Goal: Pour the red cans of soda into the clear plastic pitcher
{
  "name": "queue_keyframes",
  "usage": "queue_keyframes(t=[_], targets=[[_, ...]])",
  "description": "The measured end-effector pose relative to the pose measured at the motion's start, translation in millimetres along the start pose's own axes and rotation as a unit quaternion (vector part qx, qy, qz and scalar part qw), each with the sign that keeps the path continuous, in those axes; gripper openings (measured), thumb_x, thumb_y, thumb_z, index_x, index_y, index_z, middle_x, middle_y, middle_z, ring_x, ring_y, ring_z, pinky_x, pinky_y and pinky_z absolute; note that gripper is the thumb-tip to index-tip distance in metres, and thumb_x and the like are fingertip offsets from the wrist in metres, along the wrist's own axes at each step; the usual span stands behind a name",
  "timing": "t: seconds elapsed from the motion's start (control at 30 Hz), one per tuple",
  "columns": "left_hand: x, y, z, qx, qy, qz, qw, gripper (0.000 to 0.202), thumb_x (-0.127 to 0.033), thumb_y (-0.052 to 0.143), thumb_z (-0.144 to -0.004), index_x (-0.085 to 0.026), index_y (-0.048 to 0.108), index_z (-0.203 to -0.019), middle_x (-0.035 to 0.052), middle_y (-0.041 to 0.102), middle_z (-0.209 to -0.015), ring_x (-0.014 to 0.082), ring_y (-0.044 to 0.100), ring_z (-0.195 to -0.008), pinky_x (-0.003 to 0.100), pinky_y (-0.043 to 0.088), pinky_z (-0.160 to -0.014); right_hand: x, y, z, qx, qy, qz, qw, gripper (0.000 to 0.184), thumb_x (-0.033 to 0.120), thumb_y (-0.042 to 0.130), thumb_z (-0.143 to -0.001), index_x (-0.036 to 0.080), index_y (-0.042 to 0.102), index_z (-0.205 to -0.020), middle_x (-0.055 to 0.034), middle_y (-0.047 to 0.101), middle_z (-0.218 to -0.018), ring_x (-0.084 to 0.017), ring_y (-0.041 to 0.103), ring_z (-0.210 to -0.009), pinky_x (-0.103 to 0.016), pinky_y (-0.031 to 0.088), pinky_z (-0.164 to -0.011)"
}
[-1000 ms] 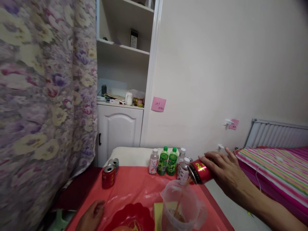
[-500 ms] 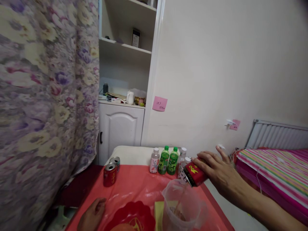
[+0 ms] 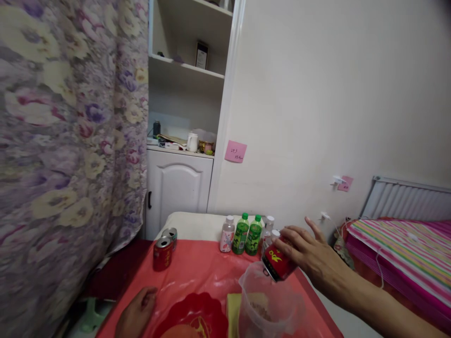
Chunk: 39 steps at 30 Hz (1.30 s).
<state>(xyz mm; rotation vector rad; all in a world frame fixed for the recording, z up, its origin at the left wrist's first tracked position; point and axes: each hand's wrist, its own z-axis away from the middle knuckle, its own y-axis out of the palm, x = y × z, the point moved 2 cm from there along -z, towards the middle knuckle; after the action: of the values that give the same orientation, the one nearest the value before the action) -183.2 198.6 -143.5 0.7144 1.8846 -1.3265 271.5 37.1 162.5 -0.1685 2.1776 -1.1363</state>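
My right hand grips a red drink can, tipped steeply mouth-down over a clear plastic jug with brownish liquid in its bottom. My left hand rests on the red plastic tablecloth at the lower left, fingers curled loosely with nothing in them. Beside it lies a red dish. Two green bottles and pale bottles stand in a row behind the jug.
Two opened cans stand at the table's left. A floral curtain hangs on the left. A white cupboard with shelves is behind. A bed with a striped cover and a radiator lie to the right.
My right hand has tipped the can further down, from nearly level to steeply mouth-down, and moved it closer over the jug. My left hand has stayed put.
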Motion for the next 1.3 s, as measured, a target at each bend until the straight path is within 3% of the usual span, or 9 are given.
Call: queue_keyframes(t=[0.2, 0.47, 0.73, 0.87, 1.03, 1.3], targets=[[-3.2, 0.0, 2.3, -0.005, 0.012, 0.015, 1.000, 0.024, -0.041, 0.050, -0.075, -0.027, 0.066, -0.087, 0.0010, 0.082, -0.088, 0.0220, 0.076, -0.087, 0.026, 0.056, -0.076, 4.2, 0.6, -2.1, 0.007, -0.001, -0.026, 1.000, 0.059, 0.003, 0.039, -0.094, 0.032, 0.038, -0.145, -0.0033, 0.062, -0.135, -0.022, 0.046, -0.132, -0.058, 0.012, -0.117], [-6.6, -1.1, 2.4, -0.008, 0.002, 0.013, 1.000, 0.025, -0.041, 0.051, -0.073, -0.026, 0.066, -0.085, 0.0017, 0.081, -0.085, 0.0224, 0.076, -0.085, 0.026, 0.056, -0.072, 8.3, -1.5, -3.6, -0.013, -0.012, -0.016, 1.000, 0.050, 0.007, 0.039, -0.095, 0.031, 0.046, -0.139, -0.0039, 0.065, -0.130, -0.023, 0.051, -0.127, -0.059, 0.015, -0.115], [-5.8, -0.4, 1.8, 0.001, 0.000, 0.004, 1.000, 0.029, -0.043, 0.048, -0.075, -0.024, 0.066, -0.088, 0.0045, 0.081, -0.090, 0.0239, 0.076, -0.088, 0.028, 0.056, -0.075, 13.1, 21.1, 5.5, -0.029, -0.040, 0.037, 0.998, 0.051, 0.014, 0.040, -0.097, 0.033, 0.040, -0.144, -0.0024, 0.061, -0.137, -0.022, 0.047, -0.130, -0.055, 0.021, -0.116], [-5.8, -0.5, 1.7, 0.005, 0.006, 0.006, 1.000, 0.029, -0.043, 0.047, -0.076, -0.025, 0.065, -0.088, 0.0033, 0.081, -0.090, 0.0223, 0.075, -0.089, 0.026, 0.056, -0.077, 14.3, 24.7, 7.3, -0.031, -0.048, 0.028, 0.998, 0.045, 0.022, 0.042, -0.099, 0.033, 0.042, -0.143, -0.0022, 0.060, -0.139, -0.021, 0.044, -0.133, -0.053, 0.017, -0.117], [-3.4, 0.2, 0.6, 0.013, 0.003, -0.001, 1.000, 0.031, -0.045, 0.047, -0.077, -0.023, 0.065, -0.090, 0.0058, 0.080, -0.094, 0.0238, 0.075, -0.090, 0.029, 0.055, -0.080, 15.1, 24.3, 7.1, -0.013, -0.029, 0.025, 0.999, 0.049, 0.013, 0.037, -0.098, 0.033, 0.042, -0.143, -0.0005, 0.059, -0.140, -0.021, 0.044, -0.132, -0.053, 0.012, -0.116], [-0.5, 2.4, -1.1, 0.016, 0.000, -0.003, 1.000, 0.032, -0.046, 0.045, -0.077, -0.024, 0.064, -0.091, 0.0058, 0.079, -0.092, 0.0244, 0.074, -0.090, 0.031, 0.055, -0.079, 17.1, 22.6, 5.4, -0.010, -0.045, 0.004, 0.999, 0.040, 0.031, 0.034, -0.102, 0.030, 0.044, -0.142, -0.0020, 0.062, -0.136, -0.022, 0.043, -0.131, -0.051, 0.002, -0.117]])
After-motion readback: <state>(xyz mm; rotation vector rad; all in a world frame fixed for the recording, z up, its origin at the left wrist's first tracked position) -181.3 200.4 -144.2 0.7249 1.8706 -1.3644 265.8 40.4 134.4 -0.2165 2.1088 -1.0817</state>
